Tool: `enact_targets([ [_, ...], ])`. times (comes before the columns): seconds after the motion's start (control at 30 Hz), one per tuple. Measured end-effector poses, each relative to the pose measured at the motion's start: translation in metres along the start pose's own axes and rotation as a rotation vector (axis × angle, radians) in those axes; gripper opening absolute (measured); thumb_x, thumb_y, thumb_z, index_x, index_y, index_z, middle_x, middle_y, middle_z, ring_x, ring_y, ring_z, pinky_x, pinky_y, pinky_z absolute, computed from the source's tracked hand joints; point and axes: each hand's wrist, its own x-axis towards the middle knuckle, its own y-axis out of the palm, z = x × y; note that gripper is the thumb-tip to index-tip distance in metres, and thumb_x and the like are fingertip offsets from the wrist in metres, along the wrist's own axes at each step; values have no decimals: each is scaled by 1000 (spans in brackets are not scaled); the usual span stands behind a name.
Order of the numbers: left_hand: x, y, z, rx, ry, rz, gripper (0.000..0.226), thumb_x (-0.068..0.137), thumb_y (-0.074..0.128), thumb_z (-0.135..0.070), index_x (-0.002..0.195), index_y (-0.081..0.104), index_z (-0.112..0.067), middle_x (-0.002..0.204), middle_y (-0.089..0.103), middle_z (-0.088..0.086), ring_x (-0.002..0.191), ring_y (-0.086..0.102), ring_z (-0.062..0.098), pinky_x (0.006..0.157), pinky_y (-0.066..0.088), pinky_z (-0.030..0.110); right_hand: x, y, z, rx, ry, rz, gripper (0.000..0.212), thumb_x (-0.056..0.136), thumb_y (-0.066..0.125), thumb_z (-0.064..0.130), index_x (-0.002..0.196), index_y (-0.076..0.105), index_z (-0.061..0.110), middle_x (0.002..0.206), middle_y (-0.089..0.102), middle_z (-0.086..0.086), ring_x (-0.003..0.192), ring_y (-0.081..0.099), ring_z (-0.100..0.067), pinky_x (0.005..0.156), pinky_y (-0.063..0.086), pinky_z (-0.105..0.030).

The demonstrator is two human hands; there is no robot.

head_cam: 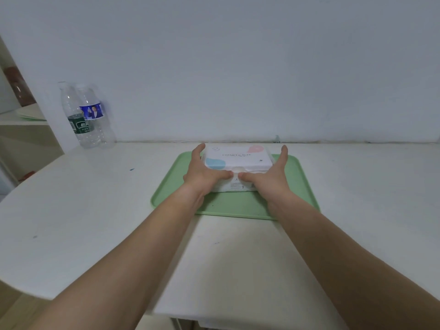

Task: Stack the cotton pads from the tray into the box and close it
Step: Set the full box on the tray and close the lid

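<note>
The white box [238, 158] sits on the green tray [238, 207], toward the tray's far half. The tray lies on the white table [95, 198], near the wall [238, 67]. The box lid is down, and it hides the contents.

The left hand [201, 173] rests against the left side of the box. The right hand [270, 176] rests against the right side. The fingers [198, 151] of both hands lie straight along the box sides. The thumbs [225, 174] press on the front edge of the lid, with their tips nearly touching at the centre.

Two clear plastic bottles [88, 120] stand side by side at the far left of the table, against the wall and well apart from the tray.
</note>
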Motion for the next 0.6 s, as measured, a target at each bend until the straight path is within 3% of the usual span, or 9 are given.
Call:
enact_targets([
  [0.2,4,1,4,14,10,-71,96,61,88,-42,142,36,-43,127,46,-9,133,41,26,111,38,40,-1,5,-1,-23,8,-89,126,60,81,45,143,-13,59,151,43,-1,132,42,-33,109,36,-53],
  [0.37,-4,13,4,29,44,-161,85,59,81,-45,135,43,-46,124,45,-13,129,46,25,107,41,43,-1,16,1,-34,3,-188,121,63,80,54,148,-6,50,150,42,4,133,34,-32,110,32,-54],
  [0.53,-8,24,4,-35,58,-251,77,64,82,-40,133,49,-43,128,54,-9,119,55,23,104,46,46,4,16,6,-108,13,-247,119,62,81,49,148,-1,45,141,52,3,129,44,-33,105,40,-54],
  [0.6,-6,22,3,-21,48,-264,75,68,85,-34,133,49,-40,130,54,-7,115,57,22,103,47,45,7,9,9,-149,-5,-206,115,61,83,51,148,10,41,137,55,2,126,51,-31,101,45,-49],
])
